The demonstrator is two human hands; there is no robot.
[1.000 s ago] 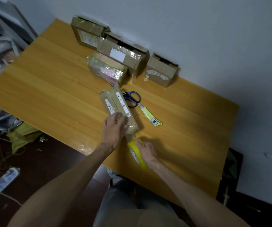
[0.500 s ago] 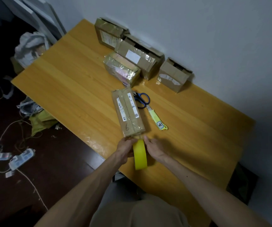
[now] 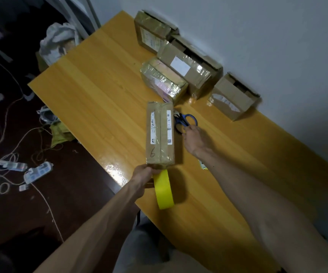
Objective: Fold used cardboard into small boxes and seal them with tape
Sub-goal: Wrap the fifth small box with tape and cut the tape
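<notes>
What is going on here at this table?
A person is taping a cardboard box on the wooden table. The left hand holds a yellow tape roll at the box's near end. The right hand is at the blue scissors beside the box; whether it grips them yet is unclear. Four other boxes sit near the wall.

- Five cardboard boxes are sitting on one table (image 3: pixel 100 95): near box (image 3: pixel 160 134), shiny wrapped box (image 3: pixel 162 81), long labelled box (image 3: pixel 186 69), far corner box (image 3: pixel 151 33), open-topped box (image 3: pixel 232 97).
- One yellow tape roll (image 3: pixel 164 189) is showing.
- One pair of blue scissors (image 3: pixel 186 120) is lying there.
- Two hands are reaching in: left hand (image 3: pixel 142 177), right hand (image 3: pixel 195 139).
- Two power strips are lying on the floor: nearer strip (image 3: pixel 38 172), farther strip (image 3: pixel 11 165).
</notes>
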